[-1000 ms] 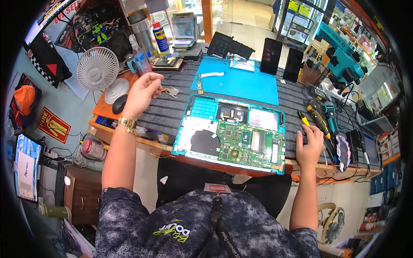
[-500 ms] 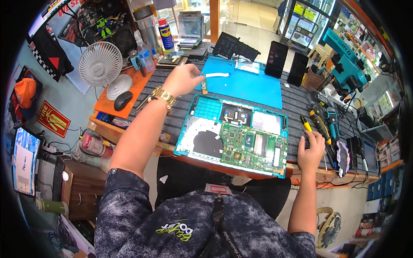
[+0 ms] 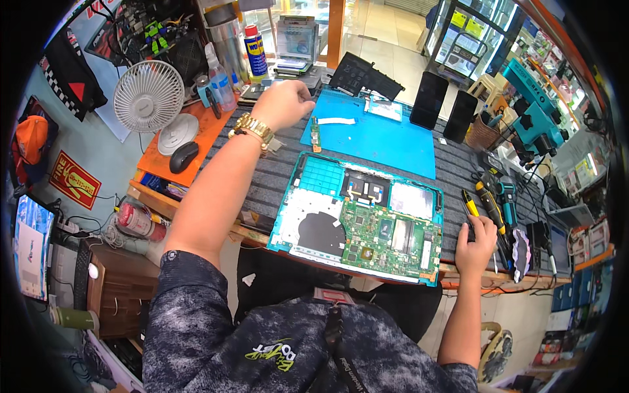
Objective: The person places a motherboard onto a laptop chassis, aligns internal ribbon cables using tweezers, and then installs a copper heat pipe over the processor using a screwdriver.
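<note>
A laptop chassis (image 3: 308,245) with a teal edge lies on the bench, its inner side up, showing a green motherboard (image 3: 373,236). Beyond its left part, a small narrow circuit board (image 3: 316,135) with a white ribbon cable (image 3: 337,120) rests on the blue mat (image 3: 386,147). My left hand (image 3: 284,103) hovers beyond that board, just off the mat's left edge, fingers loosely curled with a gap by the thumb; nothing shows in them. My right hand (image 3: 477,245) rests on the bench right of the chassis, fingers apart, near a yellow-and-black tool (image 3: 470,203).
A black laptop battery (image 3: 367,75) and two dark phones (image 3: 429,99) stand along the far side. To the right are screwdrivers (image 3: 490,203) and a teal microscope (image 3: 534,111). A white fan (image 3: 149,96), a mouse (image 3: 184,158) and a spray can (image 3: 256,54) are at left.
My left hand has come off the small circuit board and moved up and left of it, leaving it on the mat. The view has shifted slightly; my right hand stays on the bench.
</note>
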`<state>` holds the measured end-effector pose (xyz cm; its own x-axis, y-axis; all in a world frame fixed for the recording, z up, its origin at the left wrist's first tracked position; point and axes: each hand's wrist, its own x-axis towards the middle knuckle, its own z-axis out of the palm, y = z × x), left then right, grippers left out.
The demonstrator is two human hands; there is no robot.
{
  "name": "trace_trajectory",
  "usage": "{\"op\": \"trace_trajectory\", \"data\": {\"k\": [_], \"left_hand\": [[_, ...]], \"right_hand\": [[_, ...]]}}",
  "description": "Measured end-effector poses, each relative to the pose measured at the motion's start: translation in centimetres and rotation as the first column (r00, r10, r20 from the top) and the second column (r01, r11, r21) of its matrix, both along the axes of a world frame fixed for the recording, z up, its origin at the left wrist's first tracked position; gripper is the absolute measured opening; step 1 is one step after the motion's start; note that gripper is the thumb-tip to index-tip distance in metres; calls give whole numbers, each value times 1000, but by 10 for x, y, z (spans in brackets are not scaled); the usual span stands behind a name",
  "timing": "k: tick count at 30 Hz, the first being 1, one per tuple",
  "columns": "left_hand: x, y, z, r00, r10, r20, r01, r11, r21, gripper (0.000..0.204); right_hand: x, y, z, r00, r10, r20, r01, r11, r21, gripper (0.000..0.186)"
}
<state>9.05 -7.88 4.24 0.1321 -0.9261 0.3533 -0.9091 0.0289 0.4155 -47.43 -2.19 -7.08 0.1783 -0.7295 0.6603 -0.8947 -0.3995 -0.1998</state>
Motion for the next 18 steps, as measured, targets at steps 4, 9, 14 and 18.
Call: {"op": "trace_trajectory", "data": {"k": [4,9,14,18], "left_hand": [[25,10,7,997,33,-70,-33,999,8,33],[47,27,7,997,39,-60,-40,999,-16,31],[67,58,4,998,50,-35,-45,990,133,32],[85,87,2,993,89,80,-109,949,296,35]], "right_hand": [[0,0,1,1000,2,0,-2,1000,4,26],[-2,-1,1,1000,3,-5,-3,1000,23,26],[-5,-1,-2,1000,-10,-9,10,999,39,26],[-8,-3,-3,999,3,-46,-1,999,36,25]]}}
